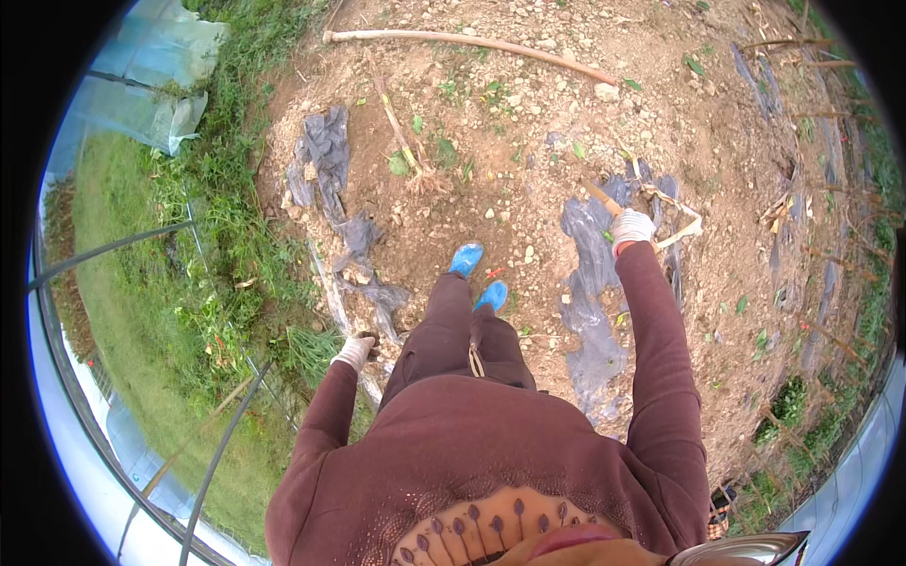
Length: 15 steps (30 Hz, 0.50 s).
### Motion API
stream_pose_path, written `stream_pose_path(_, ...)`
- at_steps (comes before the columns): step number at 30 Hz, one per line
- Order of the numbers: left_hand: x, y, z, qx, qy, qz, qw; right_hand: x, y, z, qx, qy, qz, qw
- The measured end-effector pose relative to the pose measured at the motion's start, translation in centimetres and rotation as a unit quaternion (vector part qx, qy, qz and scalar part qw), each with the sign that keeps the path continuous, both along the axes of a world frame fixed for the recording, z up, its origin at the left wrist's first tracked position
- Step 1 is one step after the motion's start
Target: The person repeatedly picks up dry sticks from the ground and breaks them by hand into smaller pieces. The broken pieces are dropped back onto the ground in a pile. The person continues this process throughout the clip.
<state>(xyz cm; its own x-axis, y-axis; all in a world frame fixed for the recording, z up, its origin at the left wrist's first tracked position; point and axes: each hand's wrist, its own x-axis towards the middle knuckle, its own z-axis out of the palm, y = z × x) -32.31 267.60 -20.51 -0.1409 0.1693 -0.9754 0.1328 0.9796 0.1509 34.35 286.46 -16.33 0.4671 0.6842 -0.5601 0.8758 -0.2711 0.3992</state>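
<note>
My right hand (632,228), in a white glove, is closed around a short light-brown wooden stick (600,195) that points up and left. Whether a tool's head is fixed to the stick I cannot tell. Below and beside this hand lies torn grey plastic mulch film (593,283), with a bent dry stalk (685,230) just to its right. My left hand (357,349), also gloved and with dark-stained fingertips, hangs beside my left thigh, close to a tuft of green grass (311,351). Its fingers are curled, and the frame does not show whether they hold anything.
A long pale pole (467,40) lies across the stony soil ahead. Nearer is an uprooted stalk with roots (423,180). Crumpled mulch film (327,156) lies left of my blue shoes (466,260). Weeds and dark hoops (113,251) line the left; several stakes (835,343) stand right.
</note>
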Motion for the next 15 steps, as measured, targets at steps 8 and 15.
stream_pose_path(8,2.3,2.5,4.8,-0.036,0.014,0.099,0.994,5.6,8.9,-0.2,-0.146,0.046,0.037,0.988)
stream_pose_path(15,8.2,7.3,5.5,0.024,0.037,0.169,0.985,1.1,18.2,7.7,-0.312,-0.061,0.108,0.942)
